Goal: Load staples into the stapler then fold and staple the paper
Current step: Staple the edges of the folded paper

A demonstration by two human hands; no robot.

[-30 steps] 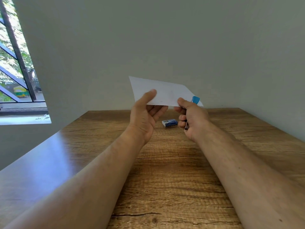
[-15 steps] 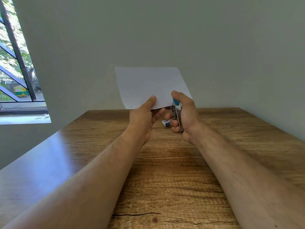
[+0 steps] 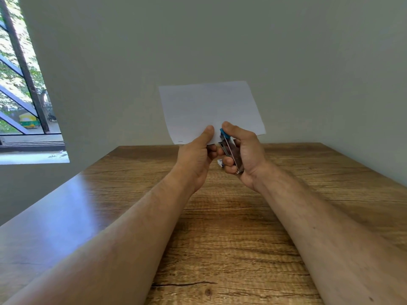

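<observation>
Two bare forearms are reaching forward over the wooden tabletop (image 3: 220, 238), meeting above its far half. Nearest the camera, the left hand (image 3: 196, 159) is pinching the bottom edge of the folded white paper (image 3: 209, 108), thumb on the near face and the other fingers (image 3: 212, 148) curled behind, holding it upright in the air. Just beside it at 3 o'clock, the right hand (image 3: 244, 157) is wrapping closed around the small stapler (image 3: 230, 150), thumb pressing on the blue cap at the top. The stapler's long axis is running from 5 o'clock up to 11 o'clock, its mouth meeting the sheet's lower edge just right of the left thumb. That is the relation the squeeze depends on: the edge has to be sitting inside the mouth, and whether it already is cannot be told, since the fingers are hiding the mouth. Behind the hands, a small staple box (image 3: 220, 162) is lying on the tabletop, mostly hidden. Farthest back, the sheet is rising toward 12 o'clock against the plain wall (image 3: 220, 40).
</observation>
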